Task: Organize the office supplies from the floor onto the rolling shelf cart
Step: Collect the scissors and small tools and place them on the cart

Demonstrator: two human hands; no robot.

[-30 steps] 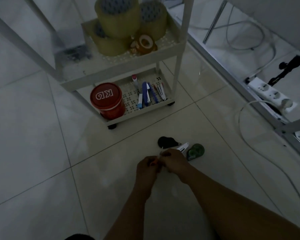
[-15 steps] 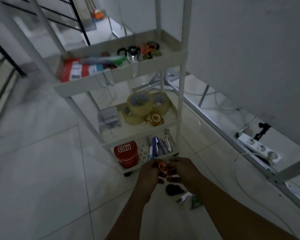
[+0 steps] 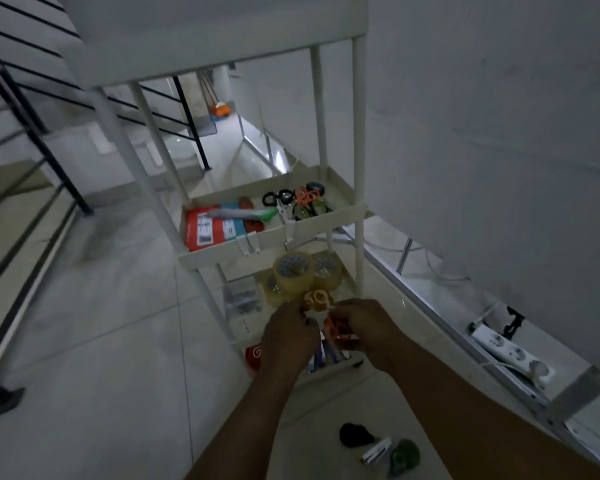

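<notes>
My left hand (image 3: 286,336) and my right hand (image 3: 368,329) are raised together in front of the white rolling cart (image 3: 359,258), both closed around small orange-handled scissors (image 3: 336,330). The cart's upper tray (image 3: 278,239) carries a red box, a green-handled tool and several scissors. Brown tape rolls (image 3: 293,271) fill the tray below. On the floor near my right arm lie a black item (image 3: 354,434), a white item (image 3: 376,451) and a green tape dispenser (image 3: 404,457).
A white power strip (image 3: 513,351) with cables lies on the floor at the right, along a metal frame by the wall. A black stair railing (image 3: 21,140) runs down the left side. Pale floor tiles spread out to the left of the cart.
My hands rose from the floor with the orange scissors to the height of the cart's middle tray. The view tilted upward, bringing the upper trays into sight.
</notes>
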